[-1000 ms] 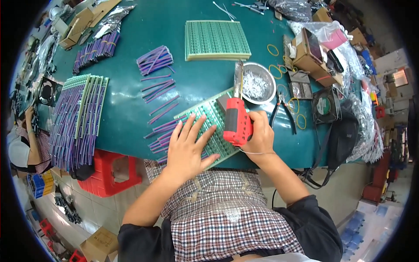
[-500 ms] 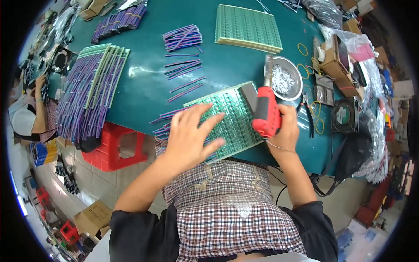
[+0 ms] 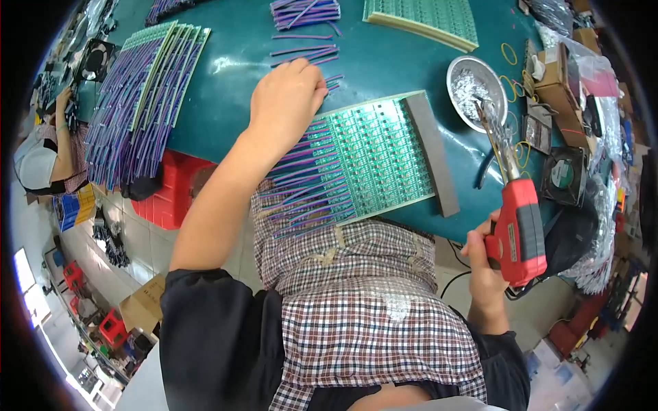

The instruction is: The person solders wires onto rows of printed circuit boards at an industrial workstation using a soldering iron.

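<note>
My right hand (image 3: pixel 488 264) grips a red and black soldering gun (image 3: pixel 519 233) by its handle. The gun's metal tip points away from me, at the near rim of a metal bowl (image 3: pixel 504 103) with silvery bits in it. My left hand (image 3: pixel 288 96) is closed, its fingertips down on loose purple wires (image 3: pixel 334 83) whose ends stick out beside the fingers; the fingertips are partly hidden. In front of me lies a green circuit board panel (image 3: pixel 380 154), with purple wires along its left side. A dark grey bar (image 3: pixel 432 154) rests across its right edge.
Beyond my left hand lies a bundle of purple wires (image 3: pixel 305 12). Green panels (image 3: pixel 425 20) are stacked at the back, wired panels (image 3: pixel 154 82) at left. Right of the bowl are rubber bands (image 3: pixel 508 53), a cardboard box (image 3: pixel 552 75) and a fan (image 3: pixel 564 176). Another person (image 3: pixel 51 151) sits far left.
My left hand has left the panel for the loose wires farther off. The soldering gun has moved right and nearer me, off the panel. The whole view has shifted.
</note>
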Demonstrator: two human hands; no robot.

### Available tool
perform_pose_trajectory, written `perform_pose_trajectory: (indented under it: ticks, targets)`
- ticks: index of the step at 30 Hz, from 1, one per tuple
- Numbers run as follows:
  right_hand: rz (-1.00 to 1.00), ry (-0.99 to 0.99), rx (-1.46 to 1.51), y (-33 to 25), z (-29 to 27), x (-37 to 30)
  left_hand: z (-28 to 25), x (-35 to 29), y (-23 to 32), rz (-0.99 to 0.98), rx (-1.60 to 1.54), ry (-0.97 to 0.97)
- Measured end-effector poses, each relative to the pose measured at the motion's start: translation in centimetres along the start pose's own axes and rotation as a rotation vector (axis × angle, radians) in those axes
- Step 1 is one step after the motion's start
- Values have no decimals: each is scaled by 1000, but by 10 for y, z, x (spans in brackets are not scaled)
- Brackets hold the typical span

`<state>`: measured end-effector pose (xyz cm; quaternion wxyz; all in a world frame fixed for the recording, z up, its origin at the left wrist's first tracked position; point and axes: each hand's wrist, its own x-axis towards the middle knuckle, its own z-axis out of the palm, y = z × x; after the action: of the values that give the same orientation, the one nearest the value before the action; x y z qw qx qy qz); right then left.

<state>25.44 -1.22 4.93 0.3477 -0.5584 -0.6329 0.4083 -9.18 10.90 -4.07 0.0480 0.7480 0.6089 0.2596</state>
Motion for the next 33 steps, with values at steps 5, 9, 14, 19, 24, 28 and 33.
perform_pose_trajectory:
  ticks: [5, 9, 14, 19, 24, 28, 33]
  targets:
    - [201, -178, 27, -14, 6, -14, -1, 7, -1, 231, 265, 101]
    - [114, -196, 40, -11, 9, -16, -11, 8, 5, 189, 200, 168]
    - [249, -188, 180, -19, 15, -4, -46, 11, 21, 83, 50, 117]
    - [155, -121, 315, -21, 33, 14, -43, -3, 42, -181, -243, -80]
    - [162, -172, 119, -2, 23, 6, -34, -6, 48, -306, -223, -186]
    - [250, -220, 134, -3, 25, 14, -28, -7, 50, -391, -296, -252]
    - [292, -215, 137, 2, 31, 14, -22, -8, 50, -391, -334, -234]
